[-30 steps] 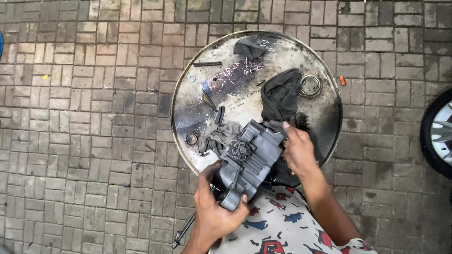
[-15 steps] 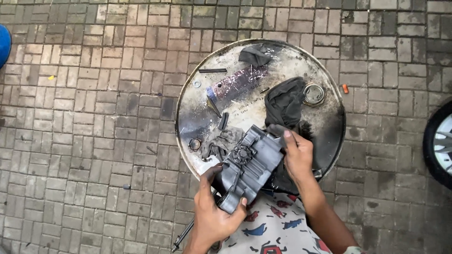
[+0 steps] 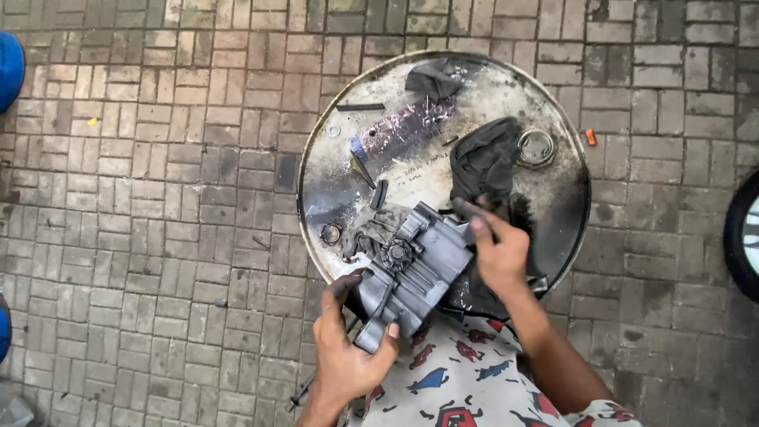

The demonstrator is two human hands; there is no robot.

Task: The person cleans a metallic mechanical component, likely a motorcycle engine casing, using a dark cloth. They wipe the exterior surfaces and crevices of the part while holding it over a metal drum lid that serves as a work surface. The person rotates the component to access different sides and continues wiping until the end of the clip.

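So going left to right: the left hand (image 3: pixel 348 356) is clamped around the lower end of a grey metal casting (image 3: pixel 411 273), thumb hooked over one edge, fingers (image 3: pixel 393 330) wrapped around the bottom lug. The casting sits tilted between both hands, partly over the near rim of a round drum top (image 3: pixel 553 229) that's doing duty as the bench. Just beyond the left fingers, on the drum, there's a small ring-shaped part (image 3: pixel 330 233) and a grimy rag (image 3: pixel 378 231). The right hand (image 3: pixel 498 253) presses on the casting's upper right edge, fingers (image 3: pixel 474 212) curled onto it, not really wrapped around. Right behind those fingers lies a black cloth (image 3: pixel 484 162), and farther out a metal ring (image 3: pixel 537 147). What could go wrong, I reckon: everything looks oily, and the casting is half off the rim, so a greasy slip could send it onto the brick floor (image 3: pixel 158 198) or into the lap. Loose small bits near the rim could get knocked off too. Hard to make out: the casting's underside, what the right palm covers, and the shiny scuffed strip (image 3: pixel 407 130) near the far side. A wheel (image 3: pixel 743 237) is cut off at the right edge.
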